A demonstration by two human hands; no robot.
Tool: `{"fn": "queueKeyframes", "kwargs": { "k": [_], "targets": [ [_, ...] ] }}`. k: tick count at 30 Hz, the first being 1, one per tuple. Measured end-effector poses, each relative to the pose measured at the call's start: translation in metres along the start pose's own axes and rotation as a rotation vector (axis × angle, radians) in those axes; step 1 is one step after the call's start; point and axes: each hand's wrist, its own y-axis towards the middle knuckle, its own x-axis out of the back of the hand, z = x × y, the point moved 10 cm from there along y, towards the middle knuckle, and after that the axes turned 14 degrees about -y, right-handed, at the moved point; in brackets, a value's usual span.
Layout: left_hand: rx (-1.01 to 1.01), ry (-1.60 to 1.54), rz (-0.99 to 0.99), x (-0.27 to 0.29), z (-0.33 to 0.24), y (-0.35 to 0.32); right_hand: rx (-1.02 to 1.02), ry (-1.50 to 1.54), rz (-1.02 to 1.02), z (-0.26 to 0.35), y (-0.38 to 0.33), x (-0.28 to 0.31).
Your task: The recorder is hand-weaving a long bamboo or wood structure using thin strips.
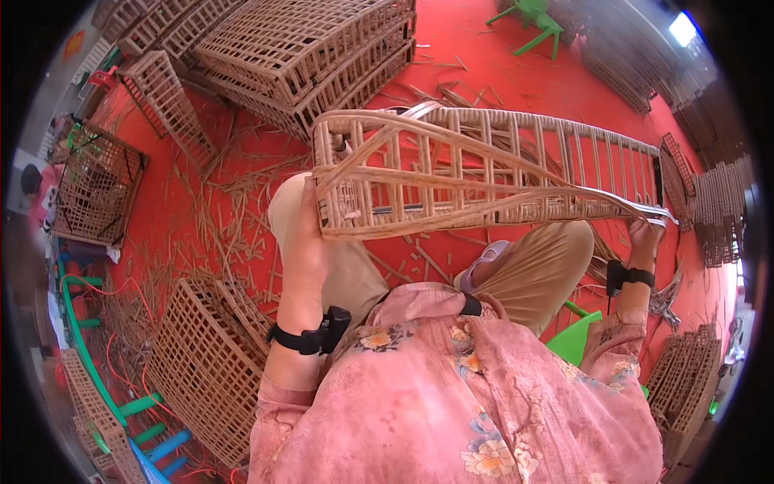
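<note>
A long woven rattan lattice frame (484, 169) lies across my lap, stretching from left to right. My left hand (305, 234) grips its near left corner, fingers wrapped around the edge. My right hand (645, 234) holds the far right end from below, where loose cane strips (645, 211) run out along the rim. Both wrists carry a black band. I sit with knees bent, in tan trousers and a pink flowered top.
Stacks of finished lattice panels stand at the top (306, 48), at the lower left (205, 363) and at the right (717, 210). Cane scraps (218, 210) litter the red floor. A green stool (574, 339) sits under me; another green stool (536, 20) stands far off.
</note>
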Motion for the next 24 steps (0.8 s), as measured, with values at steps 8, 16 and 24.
{"fn": "queueKeyframes", "kwargs": {
  "k": [8, 16, 24],
  "targets": [
    [-0.522, 0.567, 0.081, -0.046, -0.109, 0.000, -0.038, -0.035, 0.188, -0.010, -0.008, 0.006],
    [-0.413, 0.742, 0.481, -0.103, -0.103, -0.002, 0.083, -0.147, -0.060, -0.028, -0.059, 0.031],
    [-0.380, 0.737, 0.716, -0.158, -0.086, -0.014, -0.150, -1.276, 0.276, -0.051, -0.197, -0.048]
  ]
}}
